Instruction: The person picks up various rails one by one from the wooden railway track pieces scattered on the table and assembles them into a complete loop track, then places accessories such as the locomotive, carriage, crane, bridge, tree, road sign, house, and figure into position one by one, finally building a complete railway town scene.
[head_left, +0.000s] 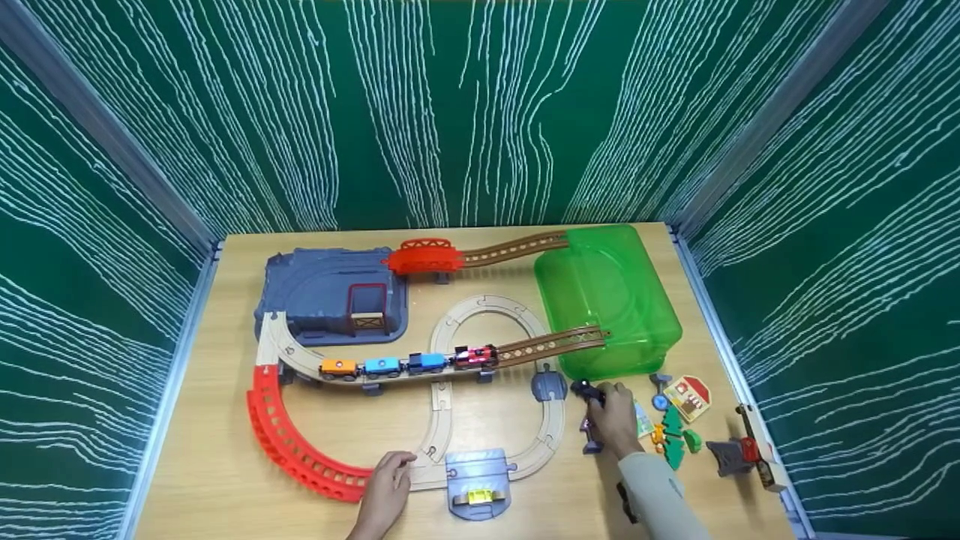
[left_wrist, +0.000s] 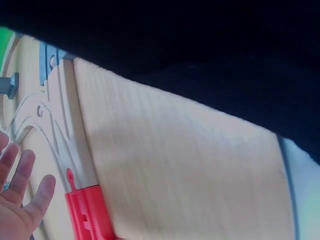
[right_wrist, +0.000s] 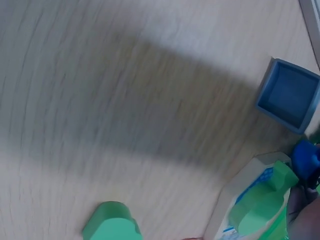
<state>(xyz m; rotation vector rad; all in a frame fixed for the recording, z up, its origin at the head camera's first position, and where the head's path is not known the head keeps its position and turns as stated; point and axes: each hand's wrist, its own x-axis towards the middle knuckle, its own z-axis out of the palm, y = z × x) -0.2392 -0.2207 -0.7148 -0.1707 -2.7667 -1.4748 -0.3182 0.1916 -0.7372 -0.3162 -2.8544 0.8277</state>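
My left hand (head_left: 386,487) lies beside the join of the red curved track (head_left: 307,457) and the wooden track (head_left: 427,478). Its fingers are spread and relaxed in the left wrist view, holding nothing. Right of the track loop, my right hand (head_left: 616,416) pinches a small dark piece (head_left: 587,389) whose kind I cannot tell. A dark post-like piece (head_left: 592,439) stands just below that hand. In the right wrist view only a bit of the right hand (right_wrist: 306,222) shows at the edge, near a blue piece (right_wrist: 306,159) and a green toy piece (right_wrist: 257,205).
A toy train (head_left: 427,363) stands on the raised track. Behind are a grey tunnel base (head_left: 322,285), a red bridge (head_left: 426,257) and a green bin (head_left: 622,300). Toy trees (head_left: 673,442), a house block (head_left: 688,397) and a crane (head_left: 757,454) are at the right.
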